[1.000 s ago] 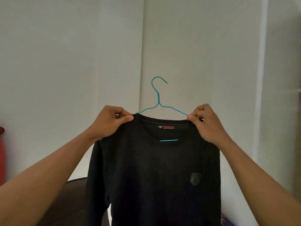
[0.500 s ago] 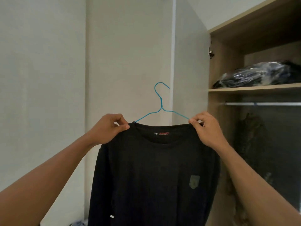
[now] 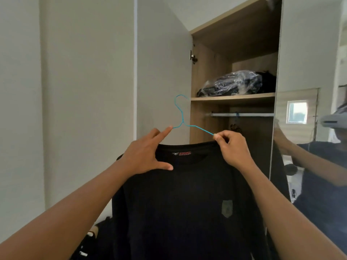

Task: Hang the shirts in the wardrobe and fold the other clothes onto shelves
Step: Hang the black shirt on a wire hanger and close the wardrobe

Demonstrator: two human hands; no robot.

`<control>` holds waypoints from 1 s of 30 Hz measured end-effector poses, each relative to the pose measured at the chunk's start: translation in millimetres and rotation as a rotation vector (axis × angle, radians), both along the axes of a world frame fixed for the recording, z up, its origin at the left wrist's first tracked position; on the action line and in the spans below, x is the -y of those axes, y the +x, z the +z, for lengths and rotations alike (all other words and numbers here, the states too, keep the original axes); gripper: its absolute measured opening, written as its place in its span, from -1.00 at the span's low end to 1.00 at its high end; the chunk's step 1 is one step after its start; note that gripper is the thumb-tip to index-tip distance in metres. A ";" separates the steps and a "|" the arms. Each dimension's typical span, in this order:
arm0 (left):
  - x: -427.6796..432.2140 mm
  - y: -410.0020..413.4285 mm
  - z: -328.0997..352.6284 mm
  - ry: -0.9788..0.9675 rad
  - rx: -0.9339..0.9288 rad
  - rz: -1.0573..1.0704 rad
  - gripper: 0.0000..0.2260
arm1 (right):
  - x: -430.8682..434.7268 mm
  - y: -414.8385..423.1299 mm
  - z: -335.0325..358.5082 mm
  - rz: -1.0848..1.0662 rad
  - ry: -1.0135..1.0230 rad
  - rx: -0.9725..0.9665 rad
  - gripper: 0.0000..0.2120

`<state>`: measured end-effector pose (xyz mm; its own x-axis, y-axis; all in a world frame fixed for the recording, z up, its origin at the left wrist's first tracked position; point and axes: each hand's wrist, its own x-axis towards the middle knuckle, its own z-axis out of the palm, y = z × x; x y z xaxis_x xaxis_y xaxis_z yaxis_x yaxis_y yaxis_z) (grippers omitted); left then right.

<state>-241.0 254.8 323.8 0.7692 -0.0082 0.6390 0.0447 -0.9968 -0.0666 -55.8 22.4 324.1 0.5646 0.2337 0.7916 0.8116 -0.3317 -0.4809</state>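
The black shirt (image 3: 187, 203) hangs on a blue wire hanger (image 3: 181, 117), held up below and to the left of the wardrobe rail (image 3: 253, 114). The hanger's hook stands above the collar, level with or just above the rail but well left of it, in front of the open door rather than the opening. Its long axis runs roughly parallel to the rail, right end lower.

The right hand (image 3: 232, 147) is the nearer of the 2 to the rail. Its thumb and forefinger pinch the wire where it enters the shirt's shoulder, and the other fingers are curled. The left hand (image 3: 146, 154) is farther from the rail, with its fingers (image 3: 165, 131) spread: the forefinger tip touches the hanger's left arm and the thumb lies on the cloth below the collar, gripping nothing.

The next move looks like carrying the hook rightward and up over the rail, then lowering it on. 1 blue hook (image 3: 237, 115) already sits on the rail, with a dark garment below it, so the bare stretch left of that hook seems the likeliest landing spot.
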 end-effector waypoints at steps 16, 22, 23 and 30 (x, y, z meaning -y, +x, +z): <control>14.5 175.9 28.4 0.140 -0.046 0.069 0.02 | 4.3 112.9 -50.7 -0.114 -0.409 -0.042 0.17; -16.1 237.4 63.3 0.280 -0.029 0.163 0.05 | -58.8 190.1 -46.1 0.066 -0.157 -0.091 0.01; -18.3 248.0 65.8 0.310 -0.030 0.184 0.05 | -67.5 203.2 -44.9 0.083 -0.128 -0.098 0.01; -37.2 332.3 64.3 0.304 0.007 0.221 0.03 | -98.8 290.5 -24.8 0.124 -0.161 -0.085 0.04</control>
